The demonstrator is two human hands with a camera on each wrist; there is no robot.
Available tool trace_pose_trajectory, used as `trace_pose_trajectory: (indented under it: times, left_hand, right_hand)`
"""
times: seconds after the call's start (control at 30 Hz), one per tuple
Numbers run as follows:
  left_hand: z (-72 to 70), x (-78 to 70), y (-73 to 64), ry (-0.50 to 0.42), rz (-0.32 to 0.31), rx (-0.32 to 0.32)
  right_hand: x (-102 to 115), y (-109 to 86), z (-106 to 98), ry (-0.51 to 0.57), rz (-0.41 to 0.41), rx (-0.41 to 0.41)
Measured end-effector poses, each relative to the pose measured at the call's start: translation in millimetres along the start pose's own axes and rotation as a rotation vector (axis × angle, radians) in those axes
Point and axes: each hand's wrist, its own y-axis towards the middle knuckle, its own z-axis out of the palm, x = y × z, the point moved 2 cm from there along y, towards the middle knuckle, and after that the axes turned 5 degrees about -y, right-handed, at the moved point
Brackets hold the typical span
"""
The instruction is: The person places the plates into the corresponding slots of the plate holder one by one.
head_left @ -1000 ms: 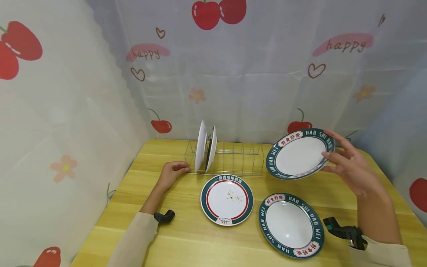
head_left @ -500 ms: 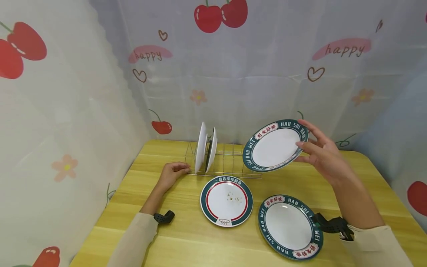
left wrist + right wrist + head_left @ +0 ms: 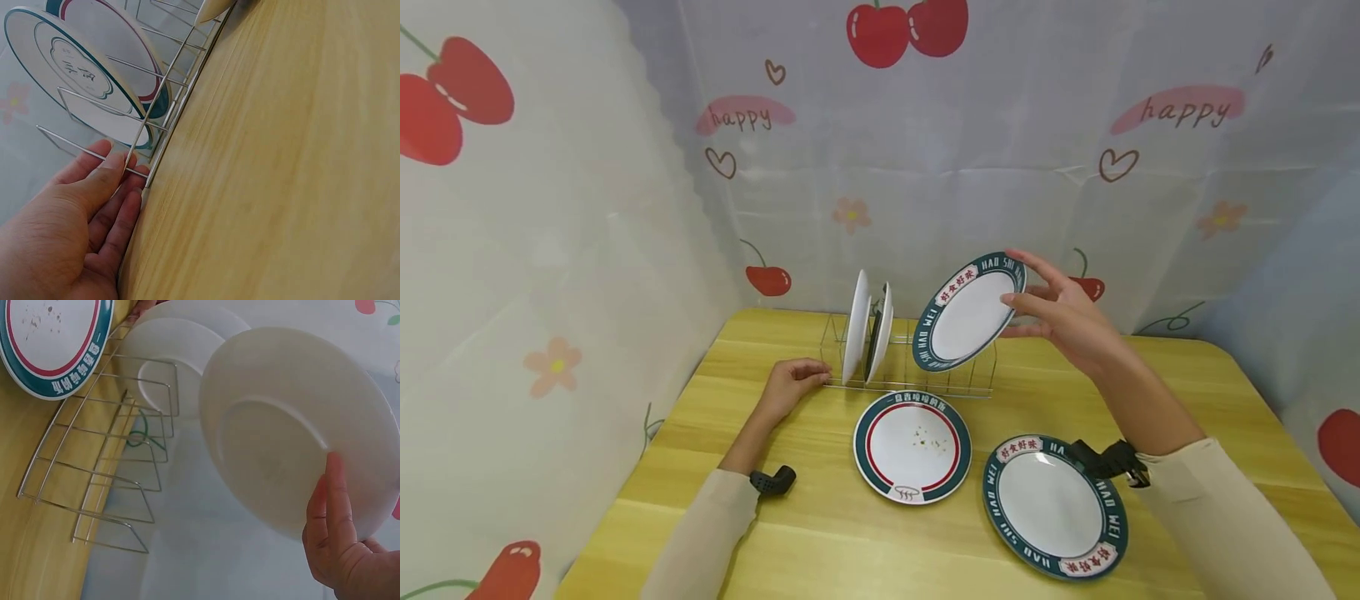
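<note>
My right hand (image 3: 1063, 315) pinches a white plate with a dark green lettered rim (image 3: 967, 318) by its right edge, thumb on the face and fingers behind. The plate is tilted and held above the right part of a wire dish rack (image 3: 977, 394); its plain white underside faces the right wrist view. My left hand (image 3: 790, 388) grips the rack's left front corner, thumb and fingers around the wire in the left wrist view. Two plates stand upright in the rack's left slots, a left plate (image 3: 854, 329) and a right plate (image 3: 883, 335).
A red-ringed plate with crumb-like specks (image 3: 913, 448) lies flat before the rack. To its right lies another green-rimmed plate (image 3: 1052, 508), partly covered by the right wrist's camera. The wooden table (image 3: 820, 533) meets a printed curtain (image 3: 985, 167) behind.
My right hand has carried the plate leftward and slightly up, from right of the rack to above it. The plate now tilts more steeply. My left hand stays on the rack corner.
</note>
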Motion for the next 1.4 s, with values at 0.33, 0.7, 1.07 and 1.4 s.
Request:
trace_pose_trajectory:
  times: [0.33,0.7,1.07,1.4]
  left_hand:
    - [2.0,1.1,1.9,0.004,0.012,-0.004]
    - [0.8,-0.3,6.2,0.018,0.008,0.005]
    - [-3.3,3.0,5.7,0.010,-0.014,-0.001]
    - [-2.6,3.8,6.2,0.008,0.018,0.009]
  right_hand:
    - [0,40.2,25,-0.053,0.074,0.057]
    - [-3,73.0,49,-0.160,0.077,0.133]
    - [0,95.4,80,-0.249,0.047,0.212]
    - [-21,103.3,98,-0.259,0.076,0.240]
